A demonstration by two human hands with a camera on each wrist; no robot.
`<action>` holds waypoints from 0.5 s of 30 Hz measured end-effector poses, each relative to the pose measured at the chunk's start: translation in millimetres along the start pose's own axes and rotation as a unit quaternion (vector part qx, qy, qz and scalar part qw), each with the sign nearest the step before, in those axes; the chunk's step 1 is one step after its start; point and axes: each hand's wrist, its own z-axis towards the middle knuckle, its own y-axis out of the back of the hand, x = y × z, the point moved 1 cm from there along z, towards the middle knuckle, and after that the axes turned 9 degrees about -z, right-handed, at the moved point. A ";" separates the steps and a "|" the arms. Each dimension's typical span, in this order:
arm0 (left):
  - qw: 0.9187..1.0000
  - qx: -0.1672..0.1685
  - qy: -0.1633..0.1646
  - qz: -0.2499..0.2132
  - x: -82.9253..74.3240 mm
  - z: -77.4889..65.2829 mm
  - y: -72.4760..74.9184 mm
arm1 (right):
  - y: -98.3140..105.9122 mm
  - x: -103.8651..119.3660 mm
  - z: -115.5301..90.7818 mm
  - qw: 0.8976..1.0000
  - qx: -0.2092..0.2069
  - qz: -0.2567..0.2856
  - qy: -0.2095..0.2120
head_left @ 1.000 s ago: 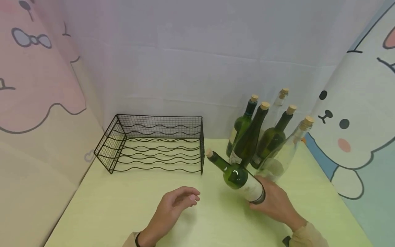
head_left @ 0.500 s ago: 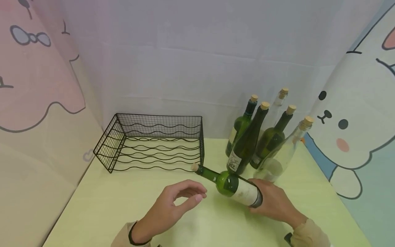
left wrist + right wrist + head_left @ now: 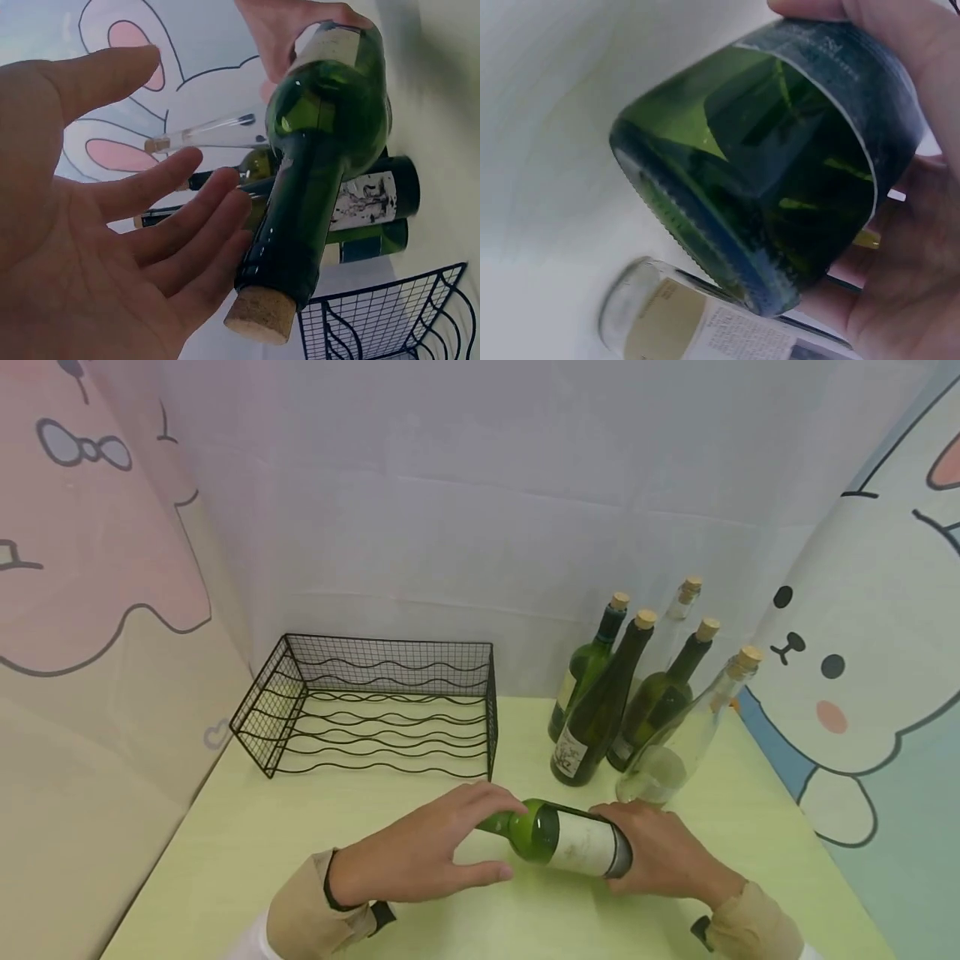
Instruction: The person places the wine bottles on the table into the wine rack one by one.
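Observation:
A green glass wine bottle (image 3: 581, 842) with a pale label lies tilted on its side above the table, neck to the left. My right hand (image 3: 660, 852) grips it round the base end; the right wrist view shows the thumb and fingers about the bottle's lower body (image 3: 772, 165). My left hand (image 3: 442, 843) is beside the neck, thumb and fingers spread apart. Seen from the left wrist, the open palm (image 3: 97, 240) faces the neck, fingertips right at it, and the cork (image 3: 259, 315) points toward that camera. From the head, the left hand hides the cork.
A black wire bottle rack (image 3: 390, 664) stands at the back left. Several corked bottles stand at the back right, among them a dark bottle (image 3: 603, 710), a green bottle (image 3: 663, 702) and a clear bottle (image 3: 678, 743). A white cloth (image 3: 450, 527) hangs behind.
The right hand has brought the wine bottle lower, toward the near side, and more level. The left hand has moved right to the bottle's neck, and its thumb and fingers have spread.

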 end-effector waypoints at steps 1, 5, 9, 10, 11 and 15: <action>1.000 0.009 0.006 0.011 2.7 0.1 -0.3 | 1.0 0.3 0.3 1.000 0.007 0.002 0.004; 0.998 0.045 0.029 0.042 12.7 -1.0 -2.8 | 6.5 1.4 2.1 0.999 0.030 0.005 0.019; 0.993 0.081 0.065 0.053 19.7 -1.8 -8.0 | 11.9 2.2 2.7 0.998 0.039 0.007 0.039; 0.992 0.087 0.076 0.057 20.8 -1.9 -9.4 | 13.0 2.5 2.5 0.998 0.040 0.011 0.044; 0.990 0.093 0.085 0.063 21.4 -1.6 -10.6 | 13.9 2.7 2.5 0.998 0.041 0.012 0.050; 0.983 0.113 0.123 0.080 22.9 1.0 -15.0 | 17.7 3.6 2.8 0.997 0.046 0.010 0.062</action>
